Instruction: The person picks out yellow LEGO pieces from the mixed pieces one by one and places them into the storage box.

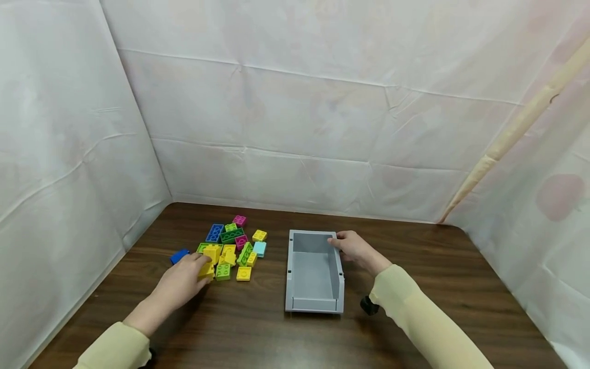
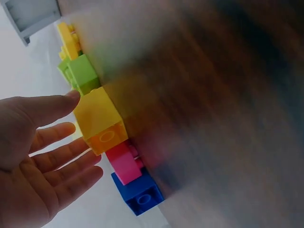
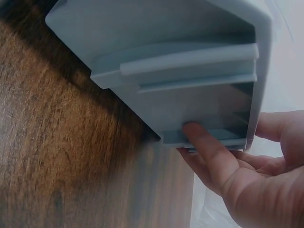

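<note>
Lower left of the head frame, your left hand (image 1: 182, 282) is at the near-left edge of the brick pile, fingertips at the yellow bricks (image 1: 207, 270); it partly covers them. Rest of the pile is left of center: blue 2x4 brick (image 1: 214, 233) and dark green 2x4 brick (image 1: 232, 236) side by side at its upper end, magenta brick (image 1: 239, 221) above them, light blue brick (image 1: 259, 249) at the right edge, yellow square brick (image 1: 244, 273) lower right, lime brick (image 1: 223, 272) just left of that one. Just below center: grey open-front bin (image 1: 315, 277), low front toward the bottom of the frame, well apart from your left hand. Your right hand (image 1: 357, 251) has it by the right wall near the upper right corner, thumb over the rim. Brown wood-grain table (image 1: 415, 246) under everything, white sheeting (image 1: 304, 113) behind.

Left wrist view: your hand is at left, spread wide, thumb and fingers either side of a big yellow brick near center. Can't tell if they press on it. Pink brick (image 2: 124, 164) and blue brick (image 2: 137, 190) are below it, bin corner upper left.

Right wrist view: bin fills the top. Your hand at lower right grips its wall, one finger flat on the ribbed outer face.
</note>
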